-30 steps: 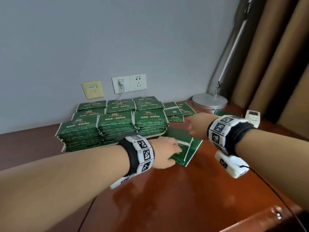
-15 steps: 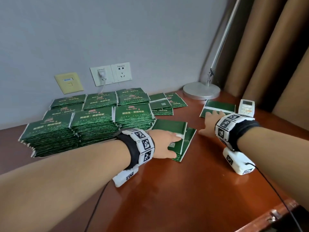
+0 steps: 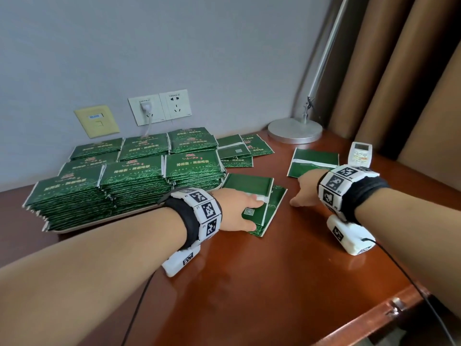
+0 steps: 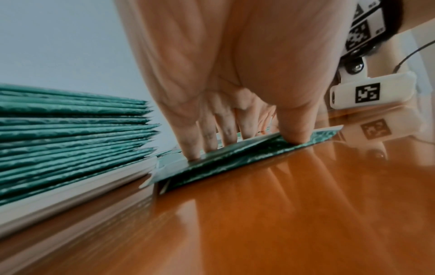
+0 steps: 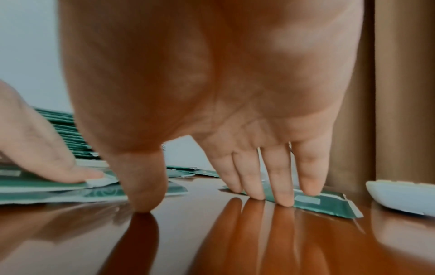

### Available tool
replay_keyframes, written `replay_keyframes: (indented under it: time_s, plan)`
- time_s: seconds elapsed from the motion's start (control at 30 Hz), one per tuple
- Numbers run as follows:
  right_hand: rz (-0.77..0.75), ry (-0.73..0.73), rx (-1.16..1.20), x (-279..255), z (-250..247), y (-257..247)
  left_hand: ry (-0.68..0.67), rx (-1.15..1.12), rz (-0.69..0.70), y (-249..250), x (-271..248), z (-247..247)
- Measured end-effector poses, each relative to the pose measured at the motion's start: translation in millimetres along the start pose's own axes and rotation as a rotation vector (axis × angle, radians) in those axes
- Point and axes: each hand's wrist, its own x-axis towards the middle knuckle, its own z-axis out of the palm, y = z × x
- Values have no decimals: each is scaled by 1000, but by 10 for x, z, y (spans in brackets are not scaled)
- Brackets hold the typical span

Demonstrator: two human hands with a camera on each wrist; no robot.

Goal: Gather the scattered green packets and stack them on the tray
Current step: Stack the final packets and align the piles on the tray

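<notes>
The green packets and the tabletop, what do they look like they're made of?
Green packets: probably thin printed foil or plastic film with a slight sheen; they lie flat, with serrated edges showing on the stacked ones in the left wrist view. Tabletop: reddish-brown wood or wood veneer under glossy lacquer, since it mirrors the right hand's fingers.

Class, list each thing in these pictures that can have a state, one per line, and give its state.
left hand: open, fingers flat on the packets beside the tray
right hand: open, fingertips at the near edge of the lone packet
packets beside the tray: flat on the desk, overlapping
lone packet: flat on the desk, not on the tray
tray: loaded with packet stacks
wall socket: plug inserted
</notes>
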Motion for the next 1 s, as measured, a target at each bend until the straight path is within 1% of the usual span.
replay_keyframes:
  time_s: [0.2,0.3,0.43,0.6,0.73,0.87,0.93,1.0]
  plan:
    - [-73,10,-40,-186,-11,-146,16,8,28,39,-230,136]
    - [-118,23,-67,-344,-46,-276,29,1,29,42,-459,196]
    - [-217,45,-100,-628,-98,-577,30,-9,5,22,-843,281]
    - [-439,31,-133,-992,-165,-1137,13,-29,-82,-66,-1415,353]
    - [-552,29,-129,-1208,-169,-1519,-30,-38,-182,-200,-1930,435]
    - [-617,9,-148,-1343,-198,-1785,-69,-42,-268,-323,-2392,532]
    - [-627,34,-167,-1341,-221,-1868,-61,-96,-308,-406,-2536,559]
    - [-612,102,-135,-1258,-276,-1889,-16,-173,-320,-489,-2595,576]
